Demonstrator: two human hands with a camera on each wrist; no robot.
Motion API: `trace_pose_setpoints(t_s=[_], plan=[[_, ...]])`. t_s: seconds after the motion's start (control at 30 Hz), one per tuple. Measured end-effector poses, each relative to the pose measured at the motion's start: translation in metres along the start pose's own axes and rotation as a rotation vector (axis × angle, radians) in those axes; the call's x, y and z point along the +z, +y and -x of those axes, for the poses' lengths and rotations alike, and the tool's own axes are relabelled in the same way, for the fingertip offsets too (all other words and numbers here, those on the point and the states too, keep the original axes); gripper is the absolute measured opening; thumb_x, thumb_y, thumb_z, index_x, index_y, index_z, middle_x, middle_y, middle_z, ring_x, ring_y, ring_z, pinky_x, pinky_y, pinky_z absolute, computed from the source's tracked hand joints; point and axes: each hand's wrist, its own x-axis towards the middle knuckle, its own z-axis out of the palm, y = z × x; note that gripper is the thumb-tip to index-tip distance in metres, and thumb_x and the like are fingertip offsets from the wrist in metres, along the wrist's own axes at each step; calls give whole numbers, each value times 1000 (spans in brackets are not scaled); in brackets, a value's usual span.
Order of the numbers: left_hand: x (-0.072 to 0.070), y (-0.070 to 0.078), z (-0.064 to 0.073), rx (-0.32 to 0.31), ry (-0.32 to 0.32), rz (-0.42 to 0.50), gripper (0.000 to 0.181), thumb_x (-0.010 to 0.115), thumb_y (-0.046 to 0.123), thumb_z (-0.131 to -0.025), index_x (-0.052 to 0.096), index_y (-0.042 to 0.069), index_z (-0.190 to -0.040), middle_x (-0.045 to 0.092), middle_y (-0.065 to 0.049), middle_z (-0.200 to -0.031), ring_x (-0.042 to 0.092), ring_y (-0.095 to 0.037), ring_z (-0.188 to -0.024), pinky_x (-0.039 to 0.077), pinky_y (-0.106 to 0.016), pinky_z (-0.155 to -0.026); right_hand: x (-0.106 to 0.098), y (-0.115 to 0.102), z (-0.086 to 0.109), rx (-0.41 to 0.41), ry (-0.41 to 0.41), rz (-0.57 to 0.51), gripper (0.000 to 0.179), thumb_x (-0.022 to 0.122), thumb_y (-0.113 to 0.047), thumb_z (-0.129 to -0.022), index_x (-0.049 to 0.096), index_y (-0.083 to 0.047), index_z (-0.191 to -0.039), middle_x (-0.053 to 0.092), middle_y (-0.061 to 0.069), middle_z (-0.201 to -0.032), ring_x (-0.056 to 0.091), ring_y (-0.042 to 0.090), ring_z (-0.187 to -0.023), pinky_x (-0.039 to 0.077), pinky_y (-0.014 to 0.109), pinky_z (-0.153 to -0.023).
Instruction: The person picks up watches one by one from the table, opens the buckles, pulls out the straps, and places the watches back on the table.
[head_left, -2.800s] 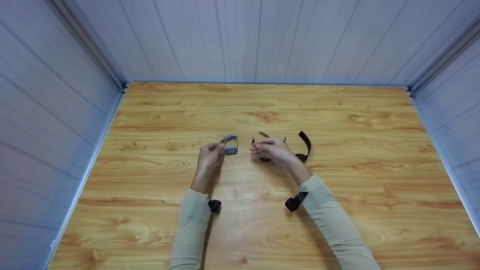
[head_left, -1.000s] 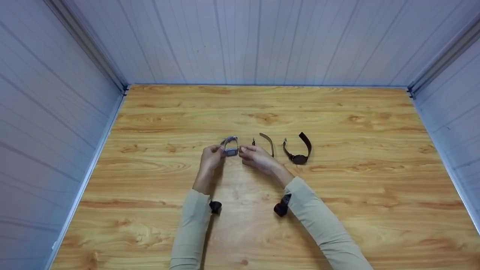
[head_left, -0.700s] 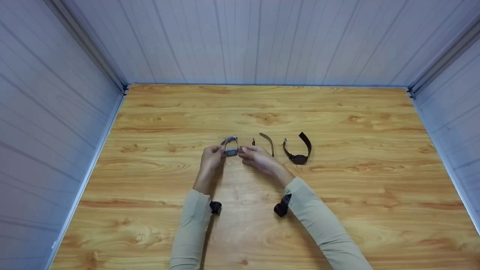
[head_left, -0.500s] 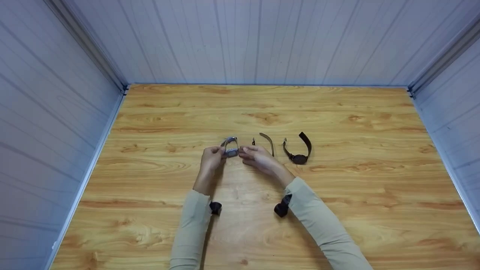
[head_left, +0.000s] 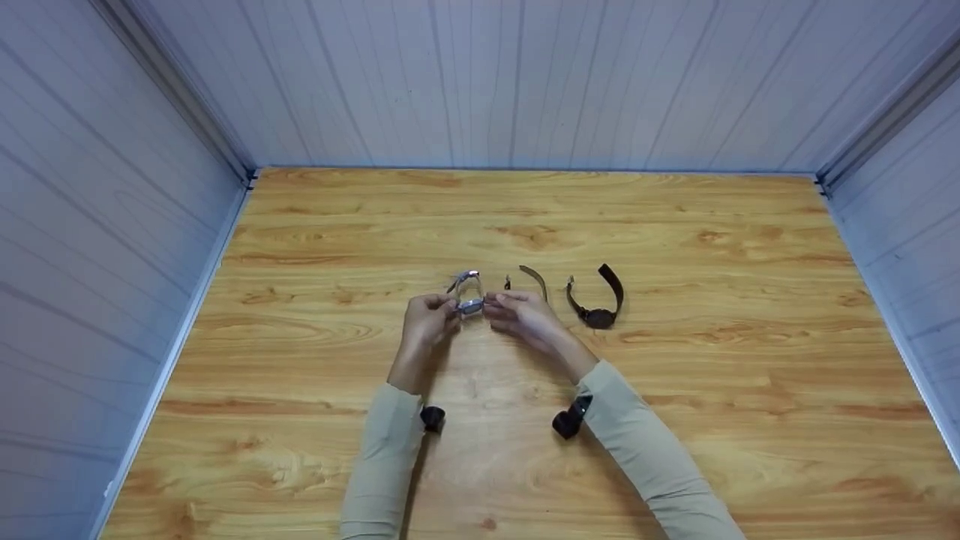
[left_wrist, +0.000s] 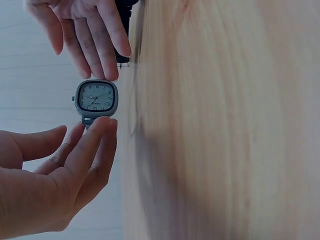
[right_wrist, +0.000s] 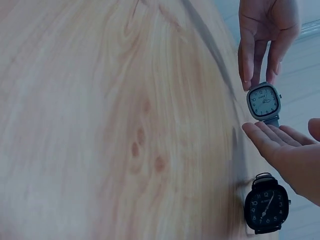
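Observation:
A grey-strapped wristwatch [head_left: 471, 307] with a pale, rounded-square dial stands on edge, its strap looped behind. My left hand [head_left: 426, 322] touches its left side; in the left wrist view the fingers are extended against the watch [left_wrist: 97, 100] and the thumb stays apart from it. My right hand [head_left: 531, 319] reaches the other side with straight fingertips, palm turned inward in the right wrist view, next to the watch [right_wrist: 264, 101]. A black square-faced watch [right_wrist: 267, 206] is just right of that hand, mostly hidden behind it in the head view except for its strap [head_left: 534, 279].
Farther right lies a watch with a round dark dial [head_left: 598, 319], its dark strap open in a curve. The wood-grain tabletop [head_left: 480, 450] is walled by pale panels [head_left: 480, 82] at the back and both sides. A small black camera [head_left: 568, 424] hangs at the right cuff.
The right hand has come left from over the dark watches to the grey-strapped watch. Over the last half second that watch has shifted slightly right and turned, both hands moving along with it.

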Motion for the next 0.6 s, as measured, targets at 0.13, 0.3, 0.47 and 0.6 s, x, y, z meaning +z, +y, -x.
trace_pose_setpoints(t_s=[0.13, 0.3, 0.47, 0.6], plan=[[3, 1, 5, 31, -4, 11, 16, 56, -1, -89, 63, -10, -100, 63, -15, -92, 62, -23, -82, 52, -38, -79, -3, -3, 8, -41, -1, -22, 35, 42, -3, -96, 41, 14, -126, 50, 27, -122, 43, 40, -118, 40, 44, -95], [8, 5, 11, 75, -15, 23, 13, 60, -1, -86, 65, -9, -95, 63, -14, -90, 62, -19, -80, 51, -38, -81, -7, -10, 19, -86, -31, -71, 36, 41, -2, -96, 38, 18, -126, 49, 31, -121, 40, 44, -118, 36, 44, -98], [14, 8, 17, 118, -29, 30, 11, 62, -2, -85, 66, -9, -92, 63, -12, -84, 63, -25, -79, 51, -41, -79, -12, -16, 29, -120, -47, -85, 35, 42, -3, -96, 40, 19, -124, 52, 30, -118, 40, 45, -118, 34, 47, -100], [18, 10, 22, 132, -52, 46, 10, 61, -5, -84, 65, -10, -92, 63, -12, -81, 63, -32, -84, 52, -42, -78, -17, -18, 38, -143, -47, -84, 35, 45, -3, -95, 42, 19, -122, 56, 27, -113, 43, 45, -115, 34, 49, -99]])
